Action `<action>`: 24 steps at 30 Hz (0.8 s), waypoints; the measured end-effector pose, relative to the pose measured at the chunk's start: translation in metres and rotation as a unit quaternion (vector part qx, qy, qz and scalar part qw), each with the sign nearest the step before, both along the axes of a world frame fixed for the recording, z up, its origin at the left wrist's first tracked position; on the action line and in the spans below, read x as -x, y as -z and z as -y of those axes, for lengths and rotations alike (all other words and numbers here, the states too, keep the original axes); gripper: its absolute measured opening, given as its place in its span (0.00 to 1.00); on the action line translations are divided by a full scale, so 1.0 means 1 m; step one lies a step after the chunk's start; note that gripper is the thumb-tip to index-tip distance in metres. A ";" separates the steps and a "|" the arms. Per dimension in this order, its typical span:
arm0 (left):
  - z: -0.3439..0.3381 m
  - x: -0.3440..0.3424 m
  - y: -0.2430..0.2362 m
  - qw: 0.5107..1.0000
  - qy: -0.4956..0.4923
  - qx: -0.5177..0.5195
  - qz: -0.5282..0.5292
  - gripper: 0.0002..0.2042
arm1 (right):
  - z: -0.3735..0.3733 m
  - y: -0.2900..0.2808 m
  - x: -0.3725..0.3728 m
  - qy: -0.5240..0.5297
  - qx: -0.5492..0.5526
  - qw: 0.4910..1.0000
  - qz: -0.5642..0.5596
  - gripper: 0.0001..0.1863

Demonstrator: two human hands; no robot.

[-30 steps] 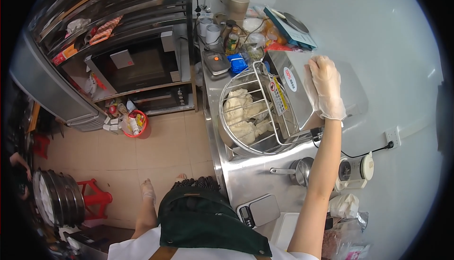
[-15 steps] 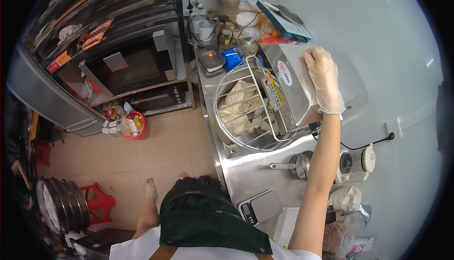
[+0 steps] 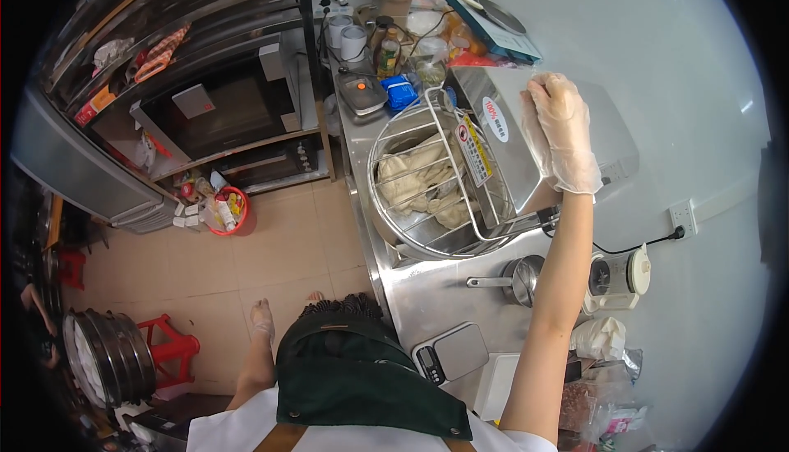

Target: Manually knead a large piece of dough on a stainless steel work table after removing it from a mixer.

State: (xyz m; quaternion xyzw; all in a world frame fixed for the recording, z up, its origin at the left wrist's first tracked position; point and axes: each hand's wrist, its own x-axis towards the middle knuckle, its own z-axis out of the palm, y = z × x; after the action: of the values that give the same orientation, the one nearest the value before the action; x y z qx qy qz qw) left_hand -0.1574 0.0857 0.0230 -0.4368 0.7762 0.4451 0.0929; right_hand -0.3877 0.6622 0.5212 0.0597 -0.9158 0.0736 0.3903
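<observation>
A steel dough mixer [image 3: 514,136] stands on the counter, its round bowl under a wire guard [image 3: 415,230]. Pale dough [image 3: 411,177] lies in lumps and folds inside, seen through the bars. Stretched over the mixer's housing is my right hand [image 3: 563,131] in a clear plastic glove. Its fingers are bent and close together on the upper edge; the palm side is hidden. My left hand [image 3: 261,318], also gloved, hangs low beside my dark green apron [image 3: 362,378] over the floor. Nothing shows in it, and its loose fingers point down.
Nearer on the counter are a kitchen scale [image 3: 456,349], a small saucepan [image 3: 522,279] and a blender jug [image 3: 616,279]. Bottles, cans and bags crowd its far end. An oven rack [image 3: 312,115], a red bin [image 3: 245,218] and a red stool [image 3: 168,349] stand to the left.
The dough in the bowl has turned and changed shape. My right hand stays on the mixer and my left still hangs down. The view has shifted slightly.
</observation>
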 end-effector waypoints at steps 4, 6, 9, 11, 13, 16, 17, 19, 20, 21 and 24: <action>-0.002 0.001 -0.001 1.000 0.016 0.010 0.009 0.24 | 0.001 0.000 -0.002 -0.008 -0.001 1.000 -0.001 0.07; 0.000 0.003 0.003 1.000 0.007 0.000 0.005 0.24 | 0.002 -0.001 -0.002 -0.013 -0.007 1.000 0.000 0.06; 0.002 0.005 0.010 0.999 0.032 0.017 0.018 0.24 | 0.003 -0.003 -0.003 -0.011 0.007 1.000 0.008 0.06; 0.002 0.006 0.012 0.999 0.041 0.023 0.013 0.24 | 0.004 -0.003 -0.004 -0.015 0.002 1.000 0.003 0.06; -0.001 0.007 0.009 0.999 0.039 0.020 0.016 0.24 | 0.004 -0.003 -0.006 -0.013 0.002 1.000 0.004 0.06; -0.008 0.008 -0.004 0.999 0.035 0.008 0.025 0.25 | 0.004 -0.003 -0.006 -0.009 0.011 1.000 0.012 0.06; -0.011 0.008 -0.010 0.999 0.031 0.001 0.027 0.25 | 0.003 -0.003 -0.005 -0.009 0.017 1.000 0.016 0.05; -0.016 0.009 -0.023 0.999 0.027 -0.011 0.029 0.25 | 0.003 -0.003 -0.004 -0.006 0.022 1.000 0.019 0.06; -0.018 0.009 -0.028 0.999 0.025 -0.016 0.029 0.26 | 0.002 -0.003 -0.003 -0.004 0.022 1.000 0.019 0.07; -0.020 0.009 -0.032 0.999 0.014 -0.025 0.026 0.26 | 0.002 -0.003 -0.003 0.002 0.021 1.000 0.022 0.08; -0.021 0.009 -0.034 0.999 0.015 -0.033 0.030 0.26 | 0.002 -0.003 -0.002 0.003 0.025 0.999 0.025 0.09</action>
State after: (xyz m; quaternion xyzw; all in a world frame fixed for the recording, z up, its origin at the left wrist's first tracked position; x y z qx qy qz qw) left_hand -0.1661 0.1063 0.0567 -0.4350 0.7643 0.4559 0.1372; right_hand -0.3855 0.6602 0.5246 0.0452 -0.9235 0.0965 0.3684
